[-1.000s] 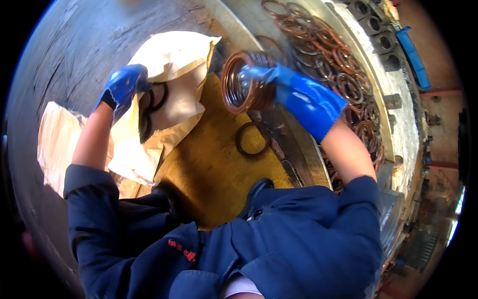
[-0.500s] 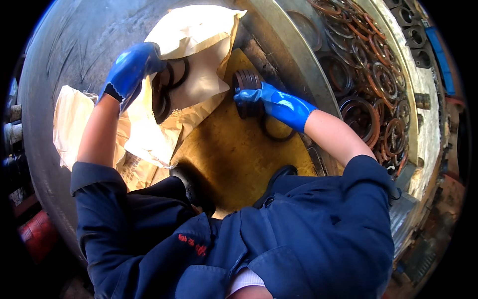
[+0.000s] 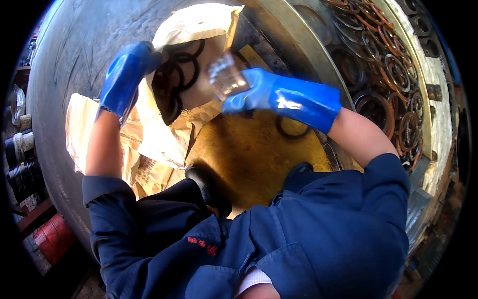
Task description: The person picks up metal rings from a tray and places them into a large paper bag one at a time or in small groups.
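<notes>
My left hand (image 3: pixel 128 74), in a blue rubber glove, is closed on the edge of an open paper bag (image 3: pixel 199 22). The bag is white inside and tan outside, and several dark rings (image 3: pixel 186 74) lie in its mouth. In my blue-gloved right hand (image 3: pixel 256 92) is a stack of rings (image 3: pixel 228 77), held by the bag's right side and smeared by motion. One dark ring (image 3: pixel 293 137) lies apart on the yellow surface below that hand.
Between my dark shoes lies the worn yellow surface (image 3: pixel 249 164). A big grey curved metal surface (image 3: pixel 59 74) spans the left and back. Right of a curved metal rim, many rusty rings (image 3: pixel 398 70) are heaped. Crumpled tan paper (image 3: pixel 82 129) sits under my left forearm.
My right hand has moved left and slightly up, carrying the ring stack from the yellow surface toward the bag's mouth. The left hand keeps its grip; more rings show inside the bag.
</notes>
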Motion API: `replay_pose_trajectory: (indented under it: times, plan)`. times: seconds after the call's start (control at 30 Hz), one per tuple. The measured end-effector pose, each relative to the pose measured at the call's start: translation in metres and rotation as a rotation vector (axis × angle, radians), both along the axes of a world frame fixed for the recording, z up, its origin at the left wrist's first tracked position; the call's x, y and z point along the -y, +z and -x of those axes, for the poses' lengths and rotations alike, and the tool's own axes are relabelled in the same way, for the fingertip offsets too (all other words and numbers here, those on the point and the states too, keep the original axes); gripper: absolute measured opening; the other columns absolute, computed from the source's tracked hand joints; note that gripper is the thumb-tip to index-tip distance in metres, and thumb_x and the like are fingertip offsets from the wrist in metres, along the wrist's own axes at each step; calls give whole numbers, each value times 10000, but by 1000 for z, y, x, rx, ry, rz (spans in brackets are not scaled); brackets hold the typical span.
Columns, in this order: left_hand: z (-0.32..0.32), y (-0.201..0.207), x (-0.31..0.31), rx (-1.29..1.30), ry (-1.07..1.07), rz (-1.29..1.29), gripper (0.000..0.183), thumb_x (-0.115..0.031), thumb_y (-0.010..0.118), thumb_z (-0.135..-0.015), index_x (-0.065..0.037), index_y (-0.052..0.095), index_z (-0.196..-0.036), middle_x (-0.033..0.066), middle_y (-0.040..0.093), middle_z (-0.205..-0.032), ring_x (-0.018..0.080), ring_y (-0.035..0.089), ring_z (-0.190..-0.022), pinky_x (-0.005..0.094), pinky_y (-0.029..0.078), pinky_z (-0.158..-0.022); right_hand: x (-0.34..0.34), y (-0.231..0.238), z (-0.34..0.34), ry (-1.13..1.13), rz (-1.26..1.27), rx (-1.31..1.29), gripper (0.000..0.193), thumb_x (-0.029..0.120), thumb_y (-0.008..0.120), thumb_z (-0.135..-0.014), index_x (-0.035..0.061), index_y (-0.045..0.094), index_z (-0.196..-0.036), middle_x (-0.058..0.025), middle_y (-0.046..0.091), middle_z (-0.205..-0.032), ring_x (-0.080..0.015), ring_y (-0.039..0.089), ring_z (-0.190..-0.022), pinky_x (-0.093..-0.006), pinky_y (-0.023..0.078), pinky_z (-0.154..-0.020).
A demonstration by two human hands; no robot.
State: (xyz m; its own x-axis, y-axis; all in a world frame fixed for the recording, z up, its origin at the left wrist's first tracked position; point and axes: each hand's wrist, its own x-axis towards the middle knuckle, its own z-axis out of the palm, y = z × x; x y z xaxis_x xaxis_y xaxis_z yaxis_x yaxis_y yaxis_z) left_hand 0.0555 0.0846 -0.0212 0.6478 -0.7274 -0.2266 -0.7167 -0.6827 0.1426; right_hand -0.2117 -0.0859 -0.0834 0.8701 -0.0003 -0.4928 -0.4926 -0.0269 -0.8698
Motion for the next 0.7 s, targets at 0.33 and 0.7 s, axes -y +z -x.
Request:
replay_pose_trajectory:
  times: [0.33, 0.7]
  plan:
    - [-34, 21, -3, 136, 30, -121, 425, -461, 665, -946, -115, 782, -1163, 189, 772, -1104, 376, 740, -1010, 444, 574, -889, -59, -28, -150, 810, 1006, 192, 388, 262, 703, -935, 110, 717, -1292, -178, 735, -1203, -386, 679, -1164, -444, 549, -983]
    - [-62, -11, -35, 259, -52, 132, 370, -394, 696, -947, -98, 774, -1155, 199, 755, -1124, 403, 723, -1050, 457, 573, -918, -63, 7, -188, 720, 1307, 58, 365, 325, 666, -979, 94, 749, -1249, -157, 753, -1217, -360, 721, -1112, -427, 568, -947]
